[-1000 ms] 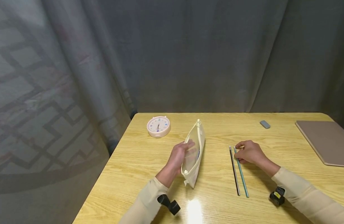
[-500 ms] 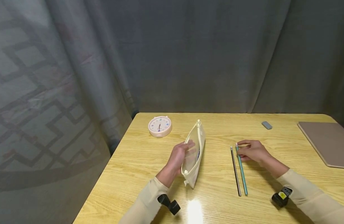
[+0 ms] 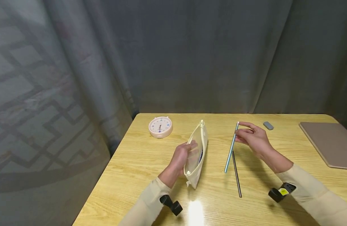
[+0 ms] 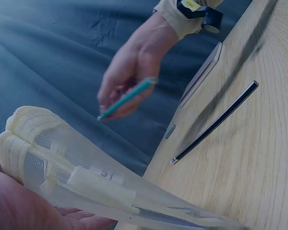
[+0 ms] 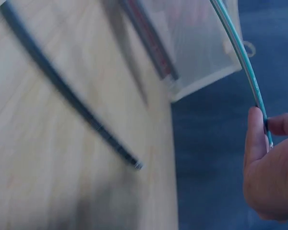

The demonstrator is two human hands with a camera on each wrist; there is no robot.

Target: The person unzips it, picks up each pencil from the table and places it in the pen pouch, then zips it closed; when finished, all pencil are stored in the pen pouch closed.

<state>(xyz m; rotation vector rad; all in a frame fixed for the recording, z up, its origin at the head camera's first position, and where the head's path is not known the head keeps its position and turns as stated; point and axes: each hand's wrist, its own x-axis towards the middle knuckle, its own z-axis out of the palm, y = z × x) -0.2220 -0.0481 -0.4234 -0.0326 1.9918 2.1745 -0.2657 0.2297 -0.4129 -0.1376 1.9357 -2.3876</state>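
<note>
My left hand (image 3: 179, 158) grips the near wall of a cream zip pouch (image 3: 195, 179), whose mouth gapes upward; some of its fingers show through the sheer side. Inside the pouch lies a dark, slim item (image 3: 201, 156), seen in part. My right hand (image 3: 254, 138) pinches a teal pencil (image 3: 230, 150) near its upper end, lifted off the table and slanting down to the left. A black pencil (image 3: 236, 177) lies on the table below it. In the left wrist view the teal pencil (image 4: 127, 98) hangs above and beyond the mesh pouch (image 4: 86, 163).
A pink round clock (image 3: 160, 127) sits at the back left of the wooden table (image 3: 133, 182). A grey eraser (image 3: 268, 125) lies at the back right, with a brown notebook (image 3: 328, 141) further right. Grey curtains (image 3: 204, 56) hang behind the table.
My right hand has raised the teal pencil from beside the black one and brought it up and leftward, its lower end swinging toward the pouch. The left hand and pouch hold nearly still.
</note>
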